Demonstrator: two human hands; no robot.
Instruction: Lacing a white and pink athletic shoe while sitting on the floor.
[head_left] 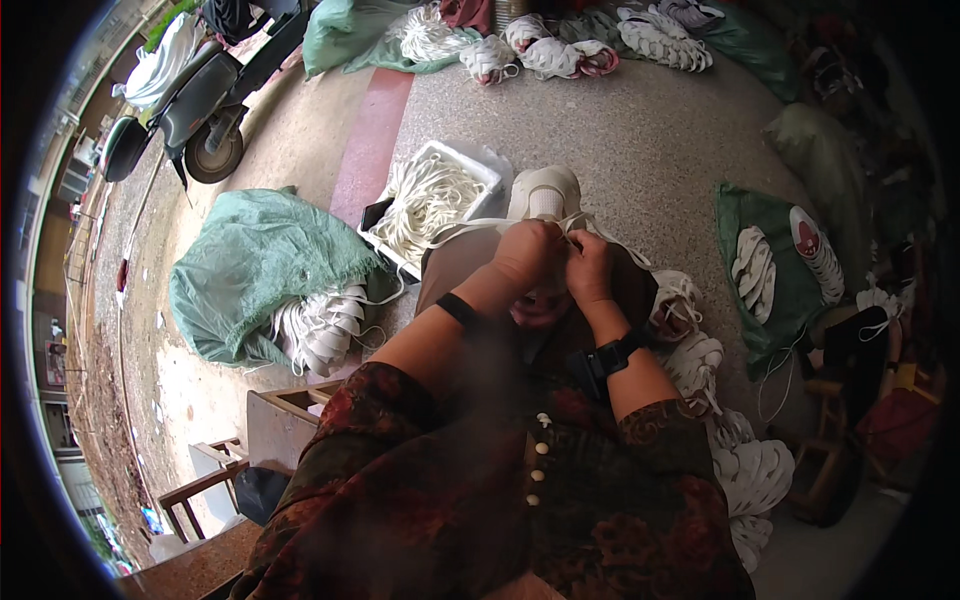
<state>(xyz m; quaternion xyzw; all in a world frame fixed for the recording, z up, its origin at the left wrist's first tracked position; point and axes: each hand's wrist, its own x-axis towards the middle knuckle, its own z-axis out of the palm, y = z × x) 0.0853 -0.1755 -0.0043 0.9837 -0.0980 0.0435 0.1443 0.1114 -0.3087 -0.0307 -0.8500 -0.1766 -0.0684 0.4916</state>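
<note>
Above my lap, my two hands meet close together. My left hand [530, 252] is closed with fingers pinched, and my right hand [590, 268] is pinched right beside it. Between them they grip a white shoelace [455, 231], whose flat band runs left toward a white box and also out to the right. Just beyond my hands is a pale shoe [545, 192], toe pointing away. Part of a reddish thing [535, 307] shows between my forearms; its kind is unclear. The white box [487, 172] holds a heap of loose white laces [425, 205].
Left stands a green woven sack [265, 265] with white shoe parts [322, 330] spilling out. Stacked white shoe pieces [752, 470] line my right side. A green sheet [735, 225] carries a shoe upper [815, 255]. A scooter [205, 110] is parked far left; a wooden stool [275, 425] stands near left.
</note>
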